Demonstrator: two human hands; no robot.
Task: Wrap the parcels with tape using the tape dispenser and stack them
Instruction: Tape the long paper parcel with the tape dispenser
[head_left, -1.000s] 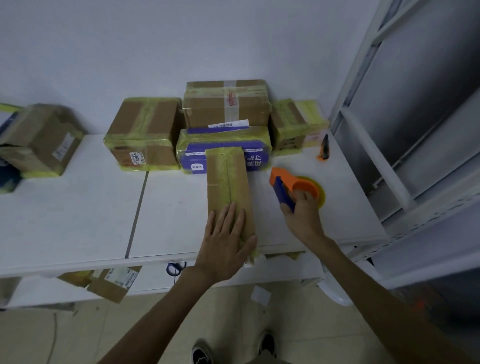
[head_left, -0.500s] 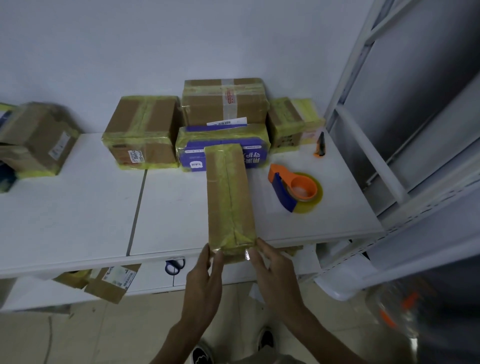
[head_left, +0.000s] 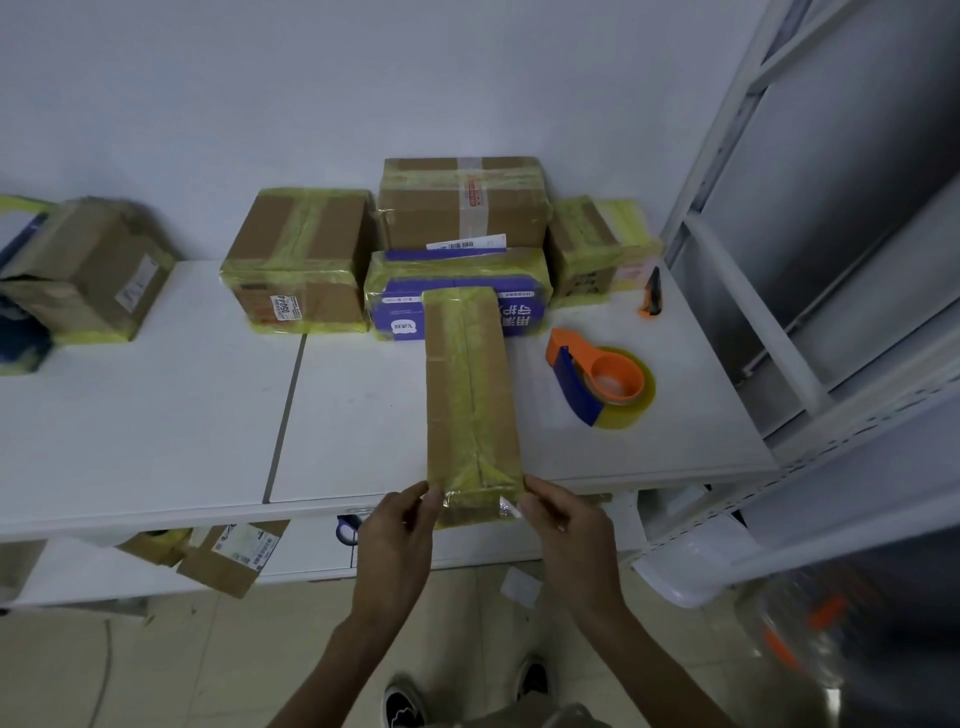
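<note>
Fingers curled, gripped near end of long yellow-taped brown cardboard parcel between left hand and right hand, overhanging white table edge, near orange-and-blue plastic tape dispenser.

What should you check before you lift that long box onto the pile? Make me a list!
1. Hands on the long parcel: left hand and right hand grip its near corners. Ok.
2. Tape smoothed down: a shiny tape flap sticks out at the near right corner. Not ok.
3. Tape dispenser out of the way: it lies on the table, right of the parcel, apart. Ok.
4. Knife away from the hands: at the far right of the table. Ok.
5. Underside taped: hidden. Cannot tell.
</note>
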